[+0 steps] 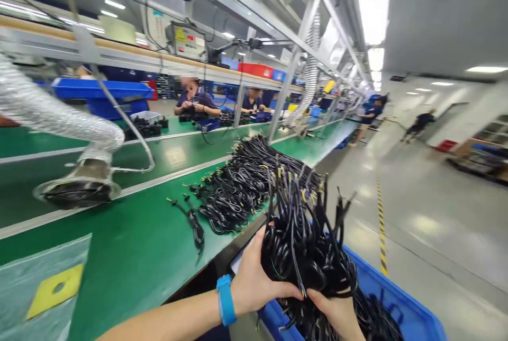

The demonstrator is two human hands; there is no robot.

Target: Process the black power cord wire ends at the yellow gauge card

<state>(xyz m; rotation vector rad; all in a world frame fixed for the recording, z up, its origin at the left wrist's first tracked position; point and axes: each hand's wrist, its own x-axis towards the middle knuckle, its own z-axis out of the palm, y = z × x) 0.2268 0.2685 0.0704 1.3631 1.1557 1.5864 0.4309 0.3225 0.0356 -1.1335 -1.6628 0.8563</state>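
Note:
My left hand [256, 272], with a blue band on its wrist, grips one side of a thick bunch of black cables [305, 245]. My right hand [333, 306] closes on the lower right of the same bunch; some of its fingers are hidden behind the cables. The bunch is held up over a blue bin [408, 298], and its wire ends point upward. More black cables lie inside the bin. On the green bench to the left rests a large pile of black cables [242, 187]. A single coiled cable [194, 227] lies apart from that pile.
A fume duct hood [79, 187] hangs over the bench at left. A yellow sponge [55, 288] sits on a clear bag near the front. Metal uprights [283, 95] stand along the bench. Two people work across it; others stand along the aisle at right.

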